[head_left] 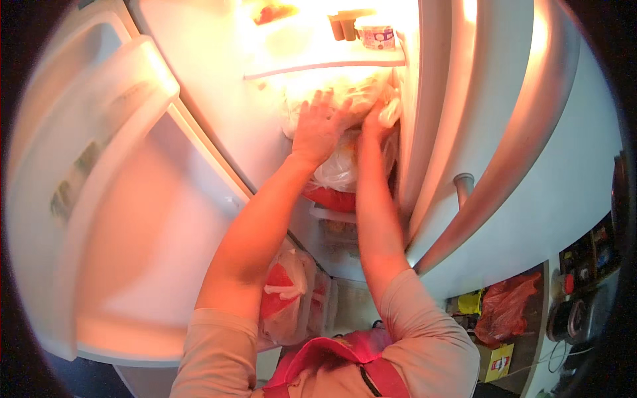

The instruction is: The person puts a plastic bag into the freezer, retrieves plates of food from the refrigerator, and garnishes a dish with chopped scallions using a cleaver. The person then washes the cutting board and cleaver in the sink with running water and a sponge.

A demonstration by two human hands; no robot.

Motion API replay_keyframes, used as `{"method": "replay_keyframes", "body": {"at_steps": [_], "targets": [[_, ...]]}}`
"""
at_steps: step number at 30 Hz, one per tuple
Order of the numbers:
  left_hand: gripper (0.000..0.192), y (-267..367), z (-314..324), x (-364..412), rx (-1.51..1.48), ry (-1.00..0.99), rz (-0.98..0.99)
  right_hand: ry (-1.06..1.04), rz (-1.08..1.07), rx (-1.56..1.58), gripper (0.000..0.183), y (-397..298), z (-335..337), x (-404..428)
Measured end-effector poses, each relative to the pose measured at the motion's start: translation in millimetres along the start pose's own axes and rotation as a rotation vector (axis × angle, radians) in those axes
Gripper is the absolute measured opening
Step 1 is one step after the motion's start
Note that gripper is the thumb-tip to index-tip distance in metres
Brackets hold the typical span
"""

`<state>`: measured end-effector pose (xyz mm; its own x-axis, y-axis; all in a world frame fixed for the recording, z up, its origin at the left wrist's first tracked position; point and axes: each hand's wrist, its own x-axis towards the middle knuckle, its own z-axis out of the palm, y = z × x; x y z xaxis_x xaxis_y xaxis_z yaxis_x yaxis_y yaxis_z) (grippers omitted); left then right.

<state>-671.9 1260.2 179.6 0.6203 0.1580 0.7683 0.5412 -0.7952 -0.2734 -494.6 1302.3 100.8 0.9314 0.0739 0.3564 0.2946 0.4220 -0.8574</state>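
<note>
Inside the lit refrigerator compartment, a bulging plastic bag (363, 89) fills the space under a shelf. My left hand (321, 124) lies against the front of this bag, palm towards it and fingers spread. Close to the right wall, my right hand (376, 122) reaches to the bag's lower right side, beside a twisted end of plastic (390, 112). Its fingers are partly hidden, so its grip cannot be told. Below both hands sits another whitish plastic bag (338, 166), above a red item (331, 198). Glare washes out the bag's upper part.
A shelf edge (323, 67) runs just above the hands, with a printed tub (376, 35) on it. The open door (149, 239) with bins stands left. At right is another door with a long curved handle (497, 149). Bagged red goods (283, 293) sit low in the door.
</note>
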Motion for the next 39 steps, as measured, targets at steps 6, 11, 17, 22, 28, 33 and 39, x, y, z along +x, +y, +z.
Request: {"method": "replay_keyframes", "body": {"at_steps": [6,11,17,22,28,33,39], "targets": [[0.056,-21.8,5.0,-16.2,0.082,-0.28,-0.063,-0.336,-0.098,0.11,0.049,-114.8,-84.8,-178.7],[0.064,14.0,-4.3,-1.5,0.016,-0.194,-0.15,-0.917,-0.264,0.09,0.029,-110.6,-235.4,-265.4],[0.065,66.3,-38.0,-14.9,-0.05,0.135,-0.245,-1.477,0.011,-0.603,0.034,-55.7,-401.0,-278.0],[0.055,149.9,-84.0,-46.8,-0.735,0.479,-1.072,-1.433,0.274,-0.824,0.039,-62.2,-462.5,-287.8],[0.059,252.8,-195.4,-168.8,-1.025,0.302,-0.66,-1.31,0.425,-0.969,0.043,-60.8,-556.9,-281.6],[0.053,192.9,-330.3,-334.1,-0.684,0.174,0.002,-0.95,0.534,-0.977,0.037,-24.3,-722.0,-292.7],[0.061,76.6,-421.1,-379.3,-0.348,0.391,-0.93,-0.514,1.275,-0.925,0.025,-51.2,-914.6,-410.5]]}}
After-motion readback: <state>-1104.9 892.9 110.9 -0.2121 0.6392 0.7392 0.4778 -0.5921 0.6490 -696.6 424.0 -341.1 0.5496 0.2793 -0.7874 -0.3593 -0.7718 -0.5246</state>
